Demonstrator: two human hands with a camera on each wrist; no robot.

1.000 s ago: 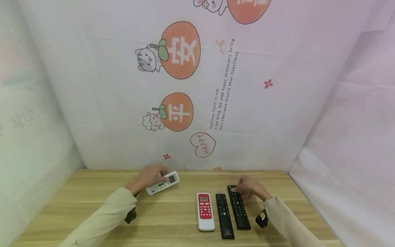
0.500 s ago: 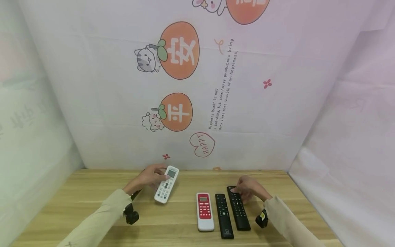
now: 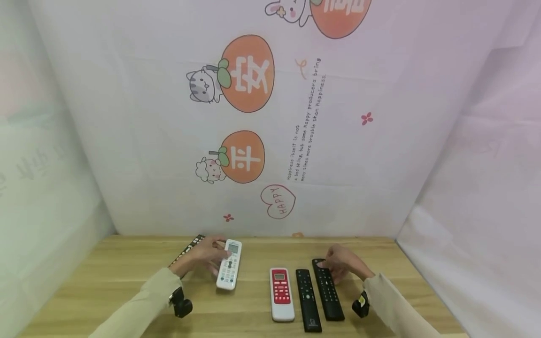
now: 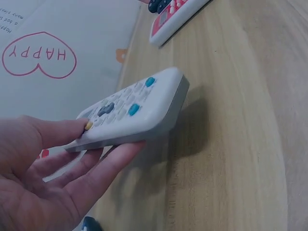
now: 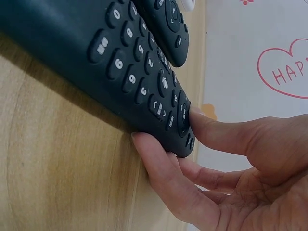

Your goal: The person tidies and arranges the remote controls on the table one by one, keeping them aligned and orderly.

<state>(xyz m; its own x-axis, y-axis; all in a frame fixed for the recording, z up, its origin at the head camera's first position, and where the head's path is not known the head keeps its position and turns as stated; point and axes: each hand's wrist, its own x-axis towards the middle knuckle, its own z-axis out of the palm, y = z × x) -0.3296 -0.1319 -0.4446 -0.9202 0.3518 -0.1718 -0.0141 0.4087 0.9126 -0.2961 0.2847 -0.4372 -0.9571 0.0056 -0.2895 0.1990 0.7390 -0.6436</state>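
"HAPPY" heart [image 3: 278, 202], digits on black remote [image 5: 118, 70]

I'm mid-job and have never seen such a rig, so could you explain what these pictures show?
There is no robot here: a person works with a bare left hand and right hand. The wide picture comes from a camera worn on the head; the other two come from small cameras on the wrists. On the wooden table, a red-and-white remote and a slim black remote lie between the hands. The left hand holds a white remote, thumb on top, fingers underneath. The right hand pinches the far end of the rightmost black remote. A dark remote shows partly behind the left hand.
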